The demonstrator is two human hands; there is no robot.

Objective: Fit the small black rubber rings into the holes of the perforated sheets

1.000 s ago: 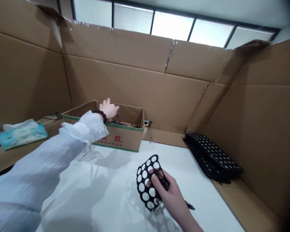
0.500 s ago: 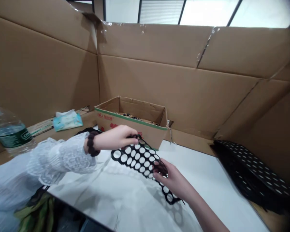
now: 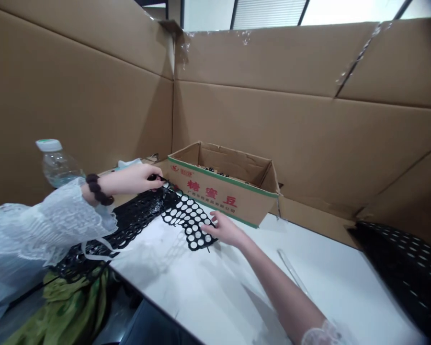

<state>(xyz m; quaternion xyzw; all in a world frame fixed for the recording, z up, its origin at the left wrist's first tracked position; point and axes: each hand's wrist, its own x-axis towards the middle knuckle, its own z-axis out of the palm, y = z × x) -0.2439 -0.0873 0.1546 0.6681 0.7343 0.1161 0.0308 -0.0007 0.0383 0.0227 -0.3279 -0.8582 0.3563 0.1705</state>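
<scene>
A black sheet punched with rows of round holes [image 3: 192,214] hangs over the white tabletop, its right end bent downward. My left hand [image 3: 149,177] is closed on its upper left corner. At its right edge is my right hand [image 3: 228,231], thumb lying over the sheet and fingers bent around the edge. Beneath and left of the held sheet lies a pile of similar black perforated sheets [image 3: 132,218], partly covered by my left sleeve.
Behind the hands stands an open cardboard box [image 3: 233,202] with small black pieces inside. A water bottle [image 3: 59,165] is at left, more black perforated sheets [image 3: 398,268] at right. A clear strip [image 3: 290,269] lies on the white tabletop [image 3: 258,287]. Tall cardboard walls [image 3: 273,120] enclose the table.
Both hands have carried the perforated sheet left, over to the pile of black sheets. The view has turned left, bringing that pile more into sight.
</scene>
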